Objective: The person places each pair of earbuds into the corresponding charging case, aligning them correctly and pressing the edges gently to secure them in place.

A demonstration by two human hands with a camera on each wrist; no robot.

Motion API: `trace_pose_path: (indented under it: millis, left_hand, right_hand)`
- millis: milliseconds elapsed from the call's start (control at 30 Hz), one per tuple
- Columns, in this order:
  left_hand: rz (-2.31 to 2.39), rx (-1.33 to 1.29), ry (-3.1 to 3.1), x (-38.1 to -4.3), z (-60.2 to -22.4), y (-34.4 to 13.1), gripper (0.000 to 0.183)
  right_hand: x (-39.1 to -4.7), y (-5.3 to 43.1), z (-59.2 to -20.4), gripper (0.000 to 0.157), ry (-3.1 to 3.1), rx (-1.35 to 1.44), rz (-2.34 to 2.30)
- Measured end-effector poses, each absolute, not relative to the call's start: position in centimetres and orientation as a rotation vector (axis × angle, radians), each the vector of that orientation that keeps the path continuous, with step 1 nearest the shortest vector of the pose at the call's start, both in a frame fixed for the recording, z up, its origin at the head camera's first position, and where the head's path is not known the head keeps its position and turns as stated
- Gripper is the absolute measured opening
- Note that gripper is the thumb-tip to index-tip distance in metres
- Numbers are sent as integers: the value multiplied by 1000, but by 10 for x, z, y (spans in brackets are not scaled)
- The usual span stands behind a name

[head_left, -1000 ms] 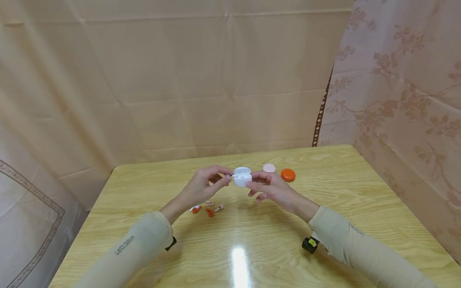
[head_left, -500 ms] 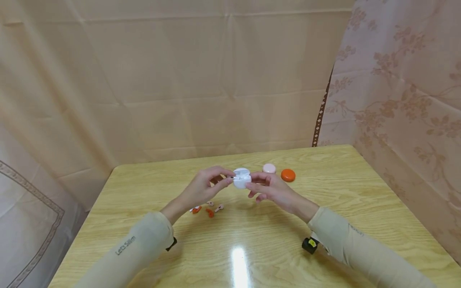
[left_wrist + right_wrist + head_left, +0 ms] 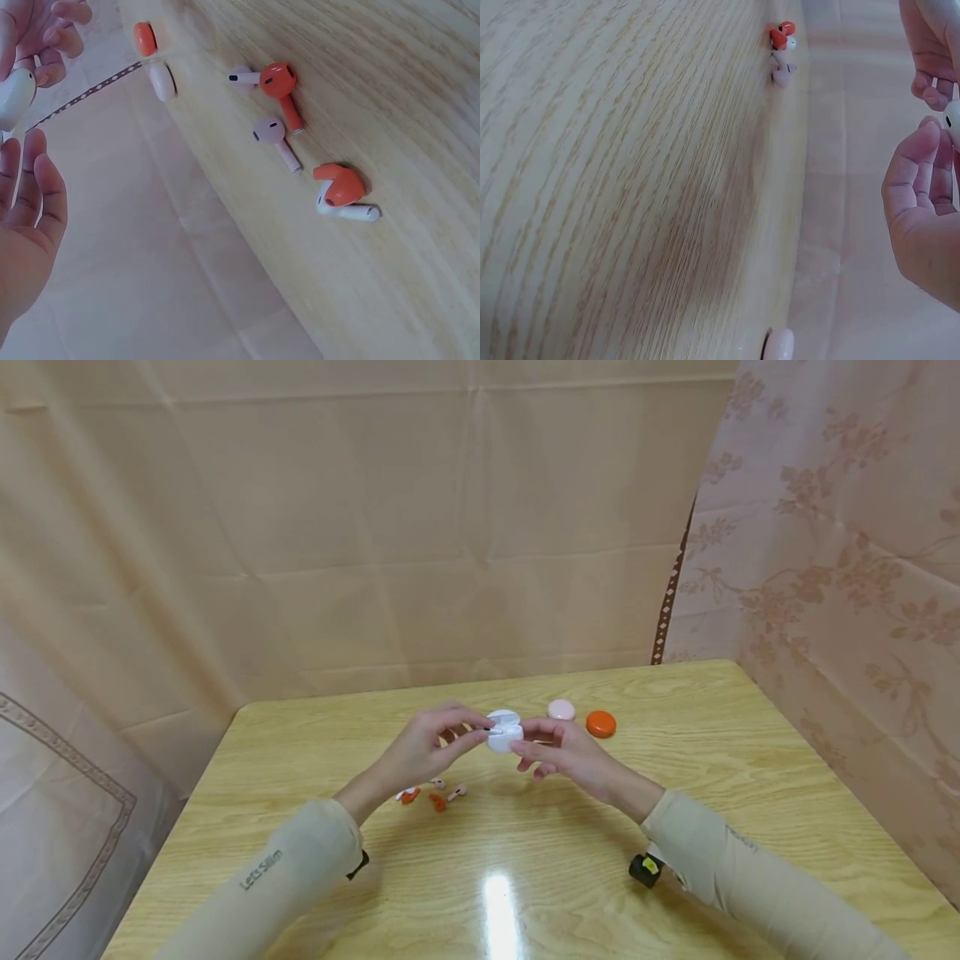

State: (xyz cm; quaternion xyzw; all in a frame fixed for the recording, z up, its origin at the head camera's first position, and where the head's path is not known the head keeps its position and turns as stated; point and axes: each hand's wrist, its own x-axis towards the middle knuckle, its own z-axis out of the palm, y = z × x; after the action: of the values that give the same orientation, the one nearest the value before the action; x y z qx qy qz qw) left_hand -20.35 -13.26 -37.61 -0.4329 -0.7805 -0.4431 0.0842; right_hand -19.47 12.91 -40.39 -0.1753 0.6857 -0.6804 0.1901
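Note:
A small white earphone case (image 3: 502,743) with its lid raised is held up above the table. My right hand (image 3: 577,762) grips its right side between thumb and fingers. From the left, my left hand (image 3: 422,747) pinches a white earbud (image 3: 489,729) by thumb and fingertips, at the case's opening. How deep the earbud sits is hidden by the fingers. Both wrist views show the hands only at the frame's edge, with a white rounded piece between them, partly cut off.
Loose earbuds lie on the table below my left hand: orange ones (image 3: 279,79), pink ones (image 3: 270,131) and a white one (image 3: 352,212). Behind my right hand sit a round pink case (image 3: 561,710) and a round orange case (image 3: 601,724). A curtain (image 3: 375,527) hangs behind the wooden table (image 3: 525,877).
My left hand has shifted slightly right, bringing the white earbud from the case's left edge into its opening. My right hand still holds the case in nearly the same place.

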Motion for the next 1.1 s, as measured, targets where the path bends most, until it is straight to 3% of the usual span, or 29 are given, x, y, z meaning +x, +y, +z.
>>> trace_pose_path:
  millis: [333,1100]
  left_hand:
    - [-1032,-1413,-2219,-206,-370,-132,19]
    - [-890,-1376,-2292,-206,-354,-129,17]
  right_hand:
    - [-192,129,-402,40,1935,-511,-1898]
    - [-193,127,-399,42,1948,-518,-1876]
